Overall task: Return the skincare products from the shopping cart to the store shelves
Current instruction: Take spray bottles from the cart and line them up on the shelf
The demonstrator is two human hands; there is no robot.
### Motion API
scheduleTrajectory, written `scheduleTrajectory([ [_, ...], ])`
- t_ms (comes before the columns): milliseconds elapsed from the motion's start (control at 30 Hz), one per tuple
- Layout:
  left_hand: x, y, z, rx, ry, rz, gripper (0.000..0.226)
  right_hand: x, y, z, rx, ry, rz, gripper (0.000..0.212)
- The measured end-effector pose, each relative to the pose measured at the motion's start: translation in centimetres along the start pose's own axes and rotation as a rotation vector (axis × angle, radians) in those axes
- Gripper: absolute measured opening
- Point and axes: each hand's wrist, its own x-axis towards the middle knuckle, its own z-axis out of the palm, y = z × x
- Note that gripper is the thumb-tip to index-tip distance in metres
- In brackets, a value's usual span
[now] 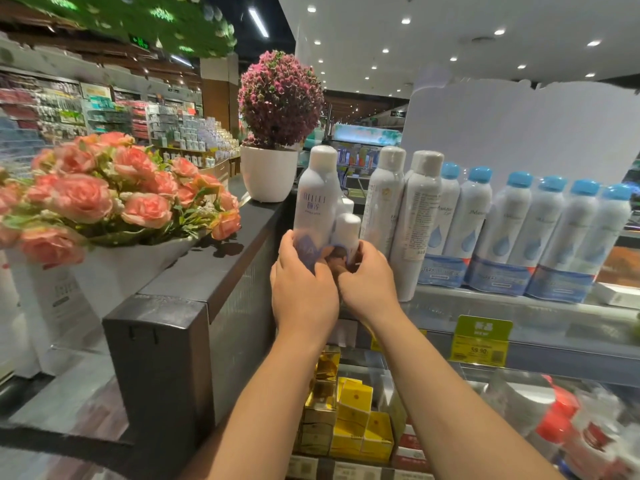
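Both hands hold a shrink-wrapped spray bottle set (323, 206), one tall white can bundled with smaller white bottles, at the left end of the top shelf (540, 308). The left hand (303, 285) has its fingers curled round the base of the tall can; the right hand (365, 278) pinches the lower part of the small bottle at the bundle's right side. Gripping low with two hands probably keeps the top-heavy pack upright while its base is seated. Whether the base already rests on the shelf cannot be determined; the hands cover it.

Just right of the bundle stand white-capped spray cans (403, 216), then a row of blue-capped spray bottles (540, 233), all upright, which suggests the bundle belongs in this slot.

A green price tag (481, 341) hangs on the shelf edge. Yellow boxes (356, 424) sit on the shelf below. To the left, a dark surface (214, 268) carries a potted pink topiary (277, 126) and a pink rose arrangement (114, 192). Store aisles lie behind, under recessed ceiling lights.
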Motion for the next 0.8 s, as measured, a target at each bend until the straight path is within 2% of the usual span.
scheduleTrajectory([
  [167, -0.2, -0.3, 0.1, 0.005, 0.003, 0.047, 0.054, -0.1, -0.6, -0.4, -0.075, -0.012, 0.013, 0.031],
  [400, -1.8, -1.2, -0.1, 0.218, -0.012, 0.057, 0.057, -0.8, -0.9, -0.8, -0.184, -0.005, -0.001, 0.033],
  [667, -0.9, -1.6, -0.1, 0.238, -0.089, 0.056, 0.058, -0.4, -1.1, -0.3, -0.197, 0.056, -0.022, 0.042],
  [800, -0.4, -1.5, 0.3, 0.233, -0.115, 0.028, 0.059, -0.3, -0.6, -0.2, -0.170, 0.098, -0.016, 0.039],
])
